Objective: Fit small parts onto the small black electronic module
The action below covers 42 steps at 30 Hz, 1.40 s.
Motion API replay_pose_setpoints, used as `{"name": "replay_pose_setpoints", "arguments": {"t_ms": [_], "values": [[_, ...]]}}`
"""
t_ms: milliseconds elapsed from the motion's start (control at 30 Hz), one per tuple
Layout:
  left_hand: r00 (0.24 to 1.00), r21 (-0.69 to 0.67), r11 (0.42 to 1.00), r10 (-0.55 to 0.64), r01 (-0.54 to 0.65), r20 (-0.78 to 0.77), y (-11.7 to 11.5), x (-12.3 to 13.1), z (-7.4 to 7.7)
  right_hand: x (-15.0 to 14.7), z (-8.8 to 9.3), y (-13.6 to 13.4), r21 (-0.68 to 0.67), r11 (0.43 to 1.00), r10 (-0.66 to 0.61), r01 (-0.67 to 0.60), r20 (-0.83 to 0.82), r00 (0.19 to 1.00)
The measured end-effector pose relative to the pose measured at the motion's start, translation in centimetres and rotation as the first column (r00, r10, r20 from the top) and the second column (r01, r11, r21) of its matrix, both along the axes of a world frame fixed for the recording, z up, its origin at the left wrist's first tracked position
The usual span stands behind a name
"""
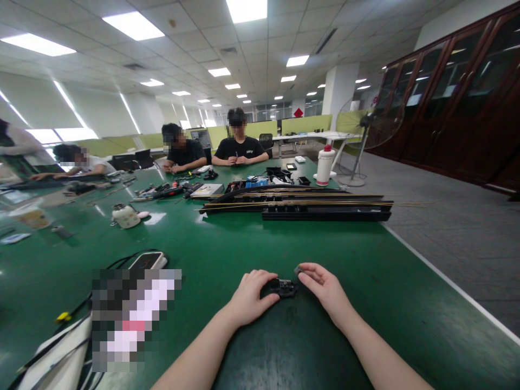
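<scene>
On the green table (pixel 195 249) in front of me lies a small black part (pixel 285 288) with fine detail on top; its exact kind is too small to tell. My left hand (pixel 255 295) grips its left end between thumb and fingers. Just right of it, my right hand (pixel 323 287) pinches a small grey piece (pixel 298 270) between thumb and fingertips. That piece is held slightly apart from the black part, near its upper right corner.
Long black rails with thin brass-coloured rods (pixel 325 206) lie across the table ahead. A white bottle with a red cap (pixel 325 167), a patterned cup (pixel 125 215) and scattered tools (pixel 170 189) stand beyond. A phone-like device (pixel 148 261) and cables lie left. Several people sit opposite.
</scene>
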<state>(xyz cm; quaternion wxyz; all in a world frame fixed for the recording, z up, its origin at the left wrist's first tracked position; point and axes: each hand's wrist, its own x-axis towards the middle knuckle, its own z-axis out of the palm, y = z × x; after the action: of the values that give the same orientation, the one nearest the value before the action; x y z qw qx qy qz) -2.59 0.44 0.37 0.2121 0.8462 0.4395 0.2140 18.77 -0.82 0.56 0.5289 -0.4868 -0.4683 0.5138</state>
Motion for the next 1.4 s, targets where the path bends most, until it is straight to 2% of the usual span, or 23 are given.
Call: {"name": "replay_pose_setpoints", "arguments": {"t_ms": [367, 800, 1400], "values": [[1.0, -0.001, 1.0, 0.001, -0.001, -0.012, -0.1, 0.0, -0.1, 0.4, -0.5, 0.3, -0.031, 0.993, -0.117, 0.114, -0.171, 0.978], [1.0, 0.0, 1.0, 0.002, -0.002, -0.012, -0.1, 0.0, -0.2, 0.6, 0.1, 0.4, -0.068, 0.989, -0.146, 0.133, -0.264, 0.953], [1.0, 0.001, 1.0, 0.002, -0.002, 0.001, -0.1, 0.1, -0.1, 1.1, -0.4, 0.6, -0.099, 0.986, -0.159, 0.131, -0.371, 0.915]]}}
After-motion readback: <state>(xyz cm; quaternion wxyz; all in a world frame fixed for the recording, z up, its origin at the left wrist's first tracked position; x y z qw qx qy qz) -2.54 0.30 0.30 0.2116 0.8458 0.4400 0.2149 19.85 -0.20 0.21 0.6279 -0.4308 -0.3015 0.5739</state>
